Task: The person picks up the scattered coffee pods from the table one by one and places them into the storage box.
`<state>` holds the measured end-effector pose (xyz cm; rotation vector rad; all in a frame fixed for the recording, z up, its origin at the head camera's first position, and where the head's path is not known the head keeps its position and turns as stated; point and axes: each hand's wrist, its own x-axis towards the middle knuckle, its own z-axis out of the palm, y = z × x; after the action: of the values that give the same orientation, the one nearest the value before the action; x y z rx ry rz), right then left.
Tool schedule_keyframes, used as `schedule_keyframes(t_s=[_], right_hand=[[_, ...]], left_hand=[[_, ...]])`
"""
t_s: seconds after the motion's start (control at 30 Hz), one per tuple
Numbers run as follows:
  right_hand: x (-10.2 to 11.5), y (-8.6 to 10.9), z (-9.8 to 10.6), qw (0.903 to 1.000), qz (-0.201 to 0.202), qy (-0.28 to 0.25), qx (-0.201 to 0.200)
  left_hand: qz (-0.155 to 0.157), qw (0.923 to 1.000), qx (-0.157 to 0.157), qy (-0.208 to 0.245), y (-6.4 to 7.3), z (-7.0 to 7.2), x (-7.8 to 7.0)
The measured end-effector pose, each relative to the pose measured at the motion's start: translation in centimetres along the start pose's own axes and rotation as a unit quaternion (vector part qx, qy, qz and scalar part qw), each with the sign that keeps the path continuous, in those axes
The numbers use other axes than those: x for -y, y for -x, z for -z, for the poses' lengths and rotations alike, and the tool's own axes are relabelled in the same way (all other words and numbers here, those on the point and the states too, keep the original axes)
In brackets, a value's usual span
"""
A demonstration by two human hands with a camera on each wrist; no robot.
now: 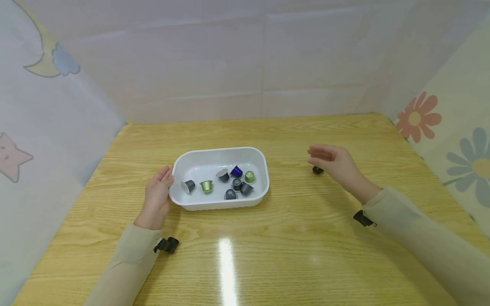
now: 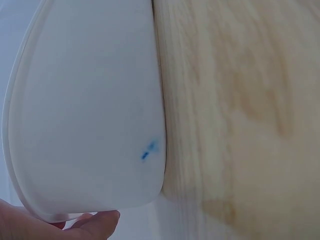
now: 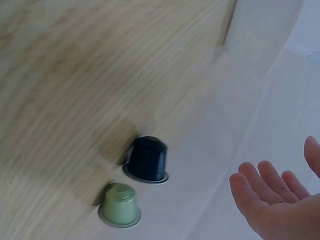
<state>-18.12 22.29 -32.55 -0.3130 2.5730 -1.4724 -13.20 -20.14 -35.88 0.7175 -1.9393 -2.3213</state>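
Note:
A white plastic tray (image 1: 218,205) holds several coffee capsules: dark grey ones (image 1: 246,188), a purple-blue one (image 1: 236,171) and two green ones (image 1: 206,186). At its left end my left hand (image 1: 155,197) grips the rim, and the left wrist view shows fingers (image 2: 97,225) tucked against the outer wall. My right hand (image 1: 337,165) hovers over the table to the right, fingers gently bent, holding nothing. Close by, a black capsule (image 3: 146,159) and a green capsule (image 3: 120,205) stand on the table, rims down. In the head view the right hand hides the green one.
The wooden table (image 1: 268,250) reaches back to a pale curtain (image 1: 264,63). Printed cloth walls with a moon and flowers (image 1: 419,117) flank it. A dark wrist mount (image 1: 364,218) hangs under each sleeve.

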Motion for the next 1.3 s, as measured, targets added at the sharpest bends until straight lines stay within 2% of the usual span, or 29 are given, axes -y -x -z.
schedule_keyframes(t_s=[0.37, 0.6, 0.97, 1.3], right_hand=[[-2.6, 0.4, 0.8, 0.9992, -0.012, 0.024, -0.028], [-3.7, 0.0, 0.8, 0.9993, -0.017, 0.029, -0.013], [-5.0, -1.2, 0.6, 0.9935, -0.024, 0.109, 0.020], [-5.9, -2.2, 0.2, 0.9905, -0.019, 0.131, 0.038]], left_hand=[[0.009, 0.9999, -0.001, 0.006, 0.2, 0.0, 0.0], [0.008, 0.9999, 0.003, 0.010, 0.1, 0.1, 0.0], [0.011, 0.9999, -0.002, 0.001, 0.0, 0.1, 0.0], [0.008, 1.0000, 0.003, -0.001, 0.2, 0.1, 0.0]])
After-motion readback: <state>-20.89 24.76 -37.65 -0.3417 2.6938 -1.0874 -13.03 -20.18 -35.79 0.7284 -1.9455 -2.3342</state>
